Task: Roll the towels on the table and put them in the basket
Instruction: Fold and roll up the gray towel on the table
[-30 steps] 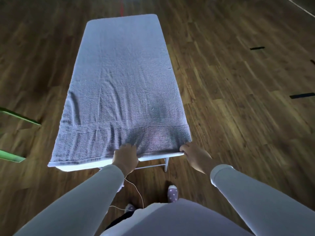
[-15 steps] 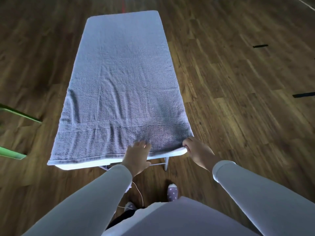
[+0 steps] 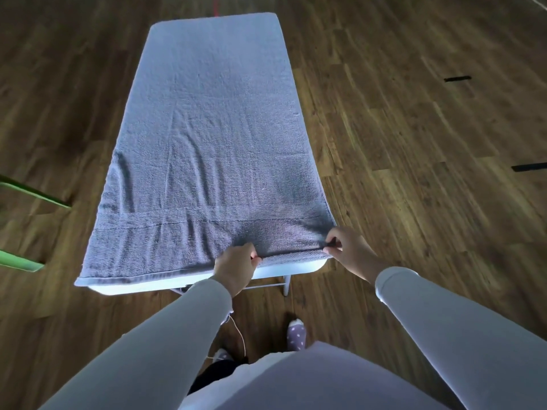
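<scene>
Roll just starting: left hand [image 3: 236, 267] and right hand [image 3: 346, 247] pinch near hem of flat grey terry towel [image 3: 207, 137]. Next, I'd say: tuck hem, roll toward far end evenly.

towel [image 3: 207, 143]: terry cloth, matt, rough looped pile; flat-woven band near the hem.
table [image 3: 296, 267]: smooth white edge, plastic by the look.
floor [image 3: 414, 143]: wood-grain planks, low sheen.
sleeves [image 3: 165, 335]: fine smooth cloth, matt.
sock [image 3: 296, 335]: soft knit cloth.
</scene>
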